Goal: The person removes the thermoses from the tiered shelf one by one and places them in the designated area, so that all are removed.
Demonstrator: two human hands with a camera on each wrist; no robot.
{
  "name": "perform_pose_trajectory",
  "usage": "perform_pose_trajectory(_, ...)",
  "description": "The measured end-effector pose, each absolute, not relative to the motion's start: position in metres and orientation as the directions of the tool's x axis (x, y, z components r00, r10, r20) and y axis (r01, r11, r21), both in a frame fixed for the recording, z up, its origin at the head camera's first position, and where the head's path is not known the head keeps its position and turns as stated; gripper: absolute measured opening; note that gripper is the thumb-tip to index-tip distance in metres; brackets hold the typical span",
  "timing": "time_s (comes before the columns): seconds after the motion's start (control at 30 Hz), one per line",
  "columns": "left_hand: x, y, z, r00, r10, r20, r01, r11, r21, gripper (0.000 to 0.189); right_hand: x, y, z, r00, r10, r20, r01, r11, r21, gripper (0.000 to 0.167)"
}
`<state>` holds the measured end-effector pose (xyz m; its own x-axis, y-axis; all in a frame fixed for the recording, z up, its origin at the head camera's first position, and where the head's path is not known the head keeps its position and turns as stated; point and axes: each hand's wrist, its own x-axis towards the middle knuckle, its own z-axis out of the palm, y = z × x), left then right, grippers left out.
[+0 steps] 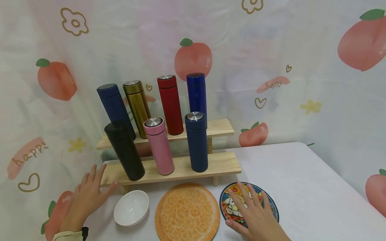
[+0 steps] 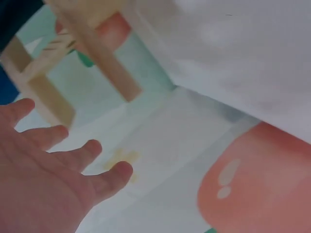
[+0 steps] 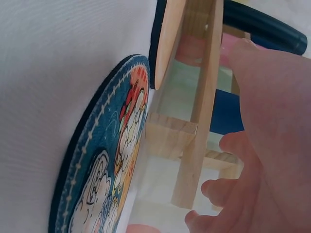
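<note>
My left hand (image 1: 88, 194) is spread with nothing in it, beside the left end of the two-tier wooden rack (image 1: 224, 164). To its right sits a white bowl (image 1: 131, 208). Fingers apart, my right hand (image 1: 256, 214) hovers over a round cartoon-printed mat (image 1: 232, 208); the right wrist view shows a gap between the mat and the fingers. On the lower shelf stand a black thermos (image 1: 125, 150), a pink thermos (image 1: 159, 147) and a navy thermos (image 1: 197, 144). Behind them are a dark blue thermos (image 1: 116, 103), a gold thermos (image 1: 138, 107), a red thermos (image 1: 171, 103) and a bright blue thermos (image 1: 196, 93).
Between the bowl and the printed mat lies a round orange mat (image 1: 187, 214) with a pastry-like print. A white cloth covers the table (image 1: 298, 187). Fruit-printed fabric (image 1: 241, 50) hangs behind and at both sides.
</note>
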<state>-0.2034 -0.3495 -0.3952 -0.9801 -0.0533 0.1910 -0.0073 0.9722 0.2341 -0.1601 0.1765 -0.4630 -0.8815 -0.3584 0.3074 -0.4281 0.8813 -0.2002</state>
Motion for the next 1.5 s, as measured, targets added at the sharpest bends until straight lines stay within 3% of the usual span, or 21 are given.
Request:
perform_pose_trajectory(0.2,-0.219,-0.363,-0.405,-0.987,-0.055,0.15,-0.009,0.957,0.289,0.095,-0.16,0.177,-0.464,-0.877,-0.37,0.306,-0.438,0.878,-0.192,0.083)
perform_pose_trajectory(0.57,-0.237,-0.379,-0.434,-0.991,-0.126,-0.052,-0.136,0.907,0.398,0.103,-0.158,0.18,-0.462,-0.89,-0.369,0.269,-0.429,0.876,-0.219,0.084)
perform_pose_trajectory(1.03,-0.232,-0.378,-0.44,-0.986,-0.166,0.027,-0.136,0.883,0.449,0.102,-0.156,0.177,-0.457,-0.903,-0.327,0.28,-0.396,0.884,-0.247,0.082)
perform_pose_trajectory(1.5,-0.228,-0.389,-0.449,-0.992,-0.085,0.095,-0.025,0.861,0.508,0.087,-0.157,0.178,-0.456,-0.89,-0.33,0.316,-0.423,0.855,-0.3,0.074)
